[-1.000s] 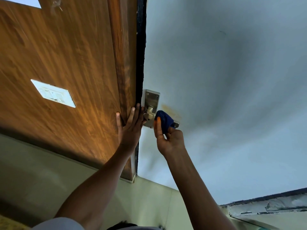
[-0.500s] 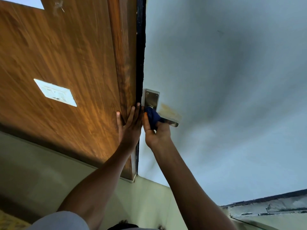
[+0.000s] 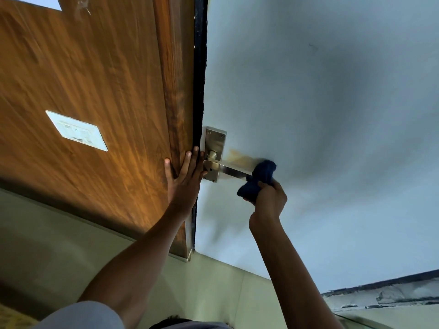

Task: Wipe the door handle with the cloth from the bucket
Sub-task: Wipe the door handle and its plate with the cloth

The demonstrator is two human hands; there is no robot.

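Observation:
A metal lever door handle (image 3: 234, 170) on a steel backplate (image 3: 215, 143) is fixed to the pale blue door (image 3: 320, 115). My right hand (image 3: 269, 198) grips a dark blue cloth (image 3: 261, 176), bunched around the far end of the lever, hiding its tip. My left hand (image 3: 184, 181) lies flat with fingers spread against the wooden frame (image 3: 175, 103) and the door's dark edge (image 3: 199, 79), just left of the backplate. The bucket is out of sight.
A white switch plate (image 3: 76, 130) sits on the wood panel at left. A brownish stain (image 3: 238, 156) marks the door above the lever. Pale floor tiles (image 3: 59, 245) lie below, and a worn threshold edge (image 3: 384, 295) runs at the lower right.
My right hand slid the cloth along the lever, from the base by the backplate out to the far end. The left hand stayed flat on the frame.

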